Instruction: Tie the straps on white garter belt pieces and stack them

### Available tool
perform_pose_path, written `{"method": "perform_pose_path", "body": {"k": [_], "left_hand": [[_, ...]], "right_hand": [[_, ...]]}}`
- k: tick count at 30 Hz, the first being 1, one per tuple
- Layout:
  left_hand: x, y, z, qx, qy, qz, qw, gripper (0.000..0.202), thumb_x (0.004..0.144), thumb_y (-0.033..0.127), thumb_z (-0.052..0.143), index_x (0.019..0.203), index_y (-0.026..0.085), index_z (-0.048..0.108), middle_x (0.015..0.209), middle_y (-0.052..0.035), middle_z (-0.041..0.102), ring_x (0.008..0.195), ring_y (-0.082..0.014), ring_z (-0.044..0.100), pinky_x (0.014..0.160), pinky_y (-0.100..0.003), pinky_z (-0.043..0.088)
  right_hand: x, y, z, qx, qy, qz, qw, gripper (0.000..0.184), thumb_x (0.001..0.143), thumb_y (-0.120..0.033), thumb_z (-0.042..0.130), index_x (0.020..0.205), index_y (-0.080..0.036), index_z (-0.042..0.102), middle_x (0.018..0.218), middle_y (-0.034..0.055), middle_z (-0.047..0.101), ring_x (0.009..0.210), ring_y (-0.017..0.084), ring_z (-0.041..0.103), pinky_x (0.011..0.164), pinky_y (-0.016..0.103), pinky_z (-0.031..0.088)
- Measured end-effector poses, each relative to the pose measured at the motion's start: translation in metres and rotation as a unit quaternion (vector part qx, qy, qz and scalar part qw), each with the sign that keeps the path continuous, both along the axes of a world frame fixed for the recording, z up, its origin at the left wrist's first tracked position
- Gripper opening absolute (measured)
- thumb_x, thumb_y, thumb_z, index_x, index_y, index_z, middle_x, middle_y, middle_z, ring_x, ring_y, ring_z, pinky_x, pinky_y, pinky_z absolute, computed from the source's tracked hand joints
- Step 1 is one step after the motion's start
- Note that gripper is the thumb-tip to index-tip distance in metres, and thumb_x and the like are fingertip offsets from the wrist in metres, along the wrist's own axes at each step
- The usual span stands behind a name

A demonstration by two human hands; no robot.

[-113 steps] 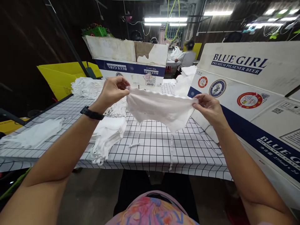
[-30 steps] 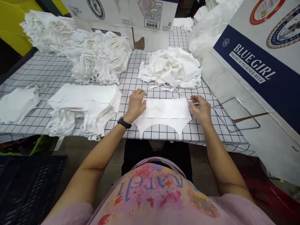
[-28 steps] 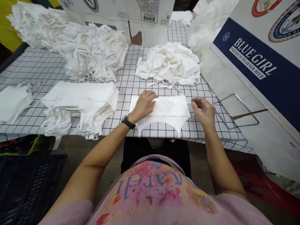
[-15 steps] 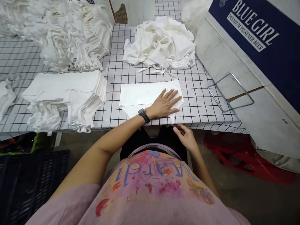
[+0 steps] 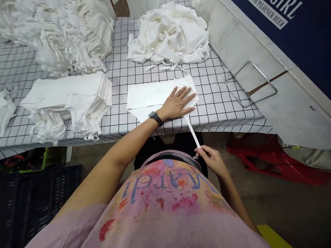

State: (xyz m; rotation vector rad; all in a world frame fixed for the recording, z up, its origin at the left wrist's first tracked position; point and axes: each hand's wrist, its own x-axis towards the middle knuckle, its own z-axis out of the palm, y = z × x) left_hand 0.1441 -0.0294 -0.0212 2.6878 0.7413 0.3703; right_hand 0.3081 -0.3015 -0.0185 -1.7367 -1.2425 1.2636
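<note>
The left hand (image 5: 178, 103) is lying flat, fingers spread, pressing down on a white cloth piece (image 5: 152, 98) that is resting at the near edge of the counter (image 5: 222, 110), roughly midway along it. A dark watch (image 5: 155, 117) is sitting on that wrist. The right hand (image 5: 210, 159) is hanging below the counter's near edge, in front of the person's pink shirt (image 5: 168, 199), its thumb and fingers pinching the free end of a narrow white strap (image 5: 192, 132). The strap is running taut and slanted from the cloth piece's near right corner down to that hand.

Just left of the cloth piece, a neat stack of folded white pieces (image 5: 69, 98) is sitting along the near edge. Behind it, toward the far left corner, a larger ruffled pile (image 5: 59, 34) is spreading out. A loose heap of white cloth (image 5: 168, 34) is lying farther back, behind the flat piece. At the right edge, a bent wire frame (image 5: 249, 84) is leaning on a cardboard box (image 5: 271, 51) printed with blue lettering.
</note>
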Motion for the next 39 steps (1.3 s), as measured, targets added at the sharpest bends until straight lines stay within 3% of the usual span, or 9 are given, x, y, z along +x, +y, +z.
{"method": "perform_pose_path", "body": {"k": [5, 11, 15, 18, 23, 28, 33, 39], "left_hand": [[0.001, 0.003, -0.002, -0.041, -0.037, -0.004, 0.998, 0.076, 0.096, 0.076, 0.040, 0.157, 0.032, 0.040, 0.169, -0.0038, 0.034, 0.160, -0.0346, 0.020, 0.131, -0.057, -0.002], [0.002, 0.001, 0.001, -0.082, -0.085, 0.010, 0.993, 0.078, 0.089, 0.080, 0.050, 0.151, 0.032, 0.050, 0.163, -0.0054, 0.043, 0.158, -0.0364, 0.024, 0.131, -0.058, -0.001], [0.001, 0.000, 0.002, -0.073, -0.077, 0.008, 0.994, 0.076, 0.091, 0.078, 0.048, 0.152, 0.032, 0.049, 0.164, -0.0051, 0.042, 0.159, -0.0354, 0.024, 0.131, -0.057, -0.002], [0.000, 0.000, 0.003, -0.055, -0.050, 0.003, 0.997, 0.076, 0.095, 0.076, 0.043, 0.155, 0.031, 0.044, 0.167, -0.0056, 0.037, 0.160, -0.0345, 0.022, 0.131, -0.056, -0.002], [0.000, -0.001, 0.003, -0.032, -0.022, -0.002, 0.999, 0.075, 0.098, 0.075, 0.036, 0.159, 0.031, 0.039, 0.170, -0.0064, 0.032, 0.160, -0.0347, 0.020, 0.131, -0.058, -0.002], [0.000, -0.001, 0.000, -0.013, -0.011, -0.002, 1.000, 0.075, 0.099, 0.074, 0.032, 0.161, 0.032, 0.034, 0.171, -0.0053, 0.031, 0.160, -0.0346, 0.020, 0.131, -0.059, 0.000], [-0.001, -0.001, -0.002, -0.002, -0.010, -0.003, 1.000, 0.073, 0.100, 0.074, 0.031, 0.162, 0.035, 0.032, 0.170, -0.0028, 0.032, 0.161, -0.0326, 0.020, 0.131, -0.058, 0.001], [-0.001, -0.002, 0.001, -0.009, -0.002, -0.002, 1.000, 0.074, 0.100, 0.073, 0.030, 0.161, 0.031, 0.033, 0.170, -0.0057, 0.031, 0.161, -0.0319, 0.019, 0.132, -0.057, 0.000]], "right_hand": [[0.009, -0.026, 0.005, -0.016, -0.021, -0.029, 0.999, 0.032, 0.094, -0.051, 0.063, 0.086, -0.022, 0.077, 0.083, 0.0049, 0.077, 0.078, 0.022, 0.071, 0.072, 0.031, 0.053], [0.019, -0.047, 0.007, -0.029, -0.085, -0.014, 0.996, 0.034, 0.094, -0.052, 0.063, 0.085, -0.022, 0.077, 0.068, 0.0018, 0.070, 0.058, 0.017, 0.058, 0.055, 0.029, 0.042], [0.025, -0.055, 0.000, 0.007, -0.151, -0.006, 0.988, 0.029, 0.093, -0.049, 0.066, 0.081, -0.024, 0.075, 0.070, 0.0032, 0.068, 0.060, 0.018, 0.058, 0.060, 0.031, 0.044], [0.024, -0.037, -0.015, 0.057, -0.152, -0.040, 0.986, 0.026, 0.096, -0.045, 0.061, 0.090, -0.025, 0.075, 0.087, 0.0060, 0.073, 0.077, 0.021, 0.066, 0.071, 0.033, 0.050], [0.000, 0.033, -0.046, 0.126, -0.076, -0.073, 0.986, 0.034, 0.099, -0.048, 0.054, 0.117, -0.024, 0.071, 0.119, 0.0099, 0.071, 0.100, 0.022, 0.067, 0.087, 0.034, 0.053], [-0.028, 0.079, -0.063, 0.110, -0.046, -0.066, 0.991, 0.043, 0.086, -0.059, 0.068, 0.106, -0.022, 0.070, 0.092, 0.0068, 0.070, 0.079, 0.020, 0.062, 0.078, 0.033, 0.052], [-0.033, 0.078, -0.051, 0.091, -0.017, -0.041, 0.995, 0.037, 0.090, -0.058, 0.063, 0.092, -0.023, 0.076, 0.086, 0.0053, 0.073, 0.074, 0.019, 0.061, 0.072, 0.032, 0.049], [-0.017, 0.040, -0.021, 0.042, -0.020, -0.012, 0.999, 0.035, 0.093, -0.053, 0.062, 0.094, -0.022, 0.079, 0.079, 0.0042, 0.076, 0.064, 0.019, 0.064, 0.061, 0.030, 0.047]]}}
